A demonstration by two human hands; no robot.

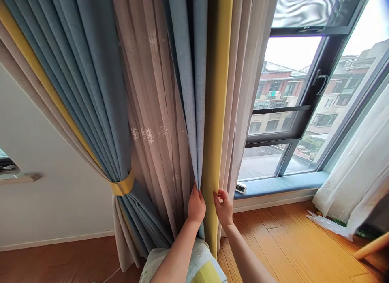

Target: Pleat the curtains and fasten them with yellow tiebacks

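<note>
We stand close to a drawn-together curtain, with both hands raised in front of us at its lower folds. Our left hand (196, 206) is closed in a pinch on the hanging edge of the blue curtain panel (182, 92), right where the cloth narrows to a point. Our right hand (224, 207) is just beside it, its fingers (219, 197) bent and gripping the edge of the yellow curtain band (216, 112). Behind the blue cloth hangs a beige sheer curtain (148, 135) embroidered with white snowflake-like flowers. To the left, a yellow tieback (122, 185) gathers the pleated blue drape (100, 112). To the right, a black-framed window (322, 80) rises above a blue window-seat cushion (279, 185), where a small digital display (241, 188) sits. A white sheer (355, 161) hangs at the far right above the wooden floor (273, 242), and a pale cloth with a yellow patch (203, 271) lies below our arms
</note>
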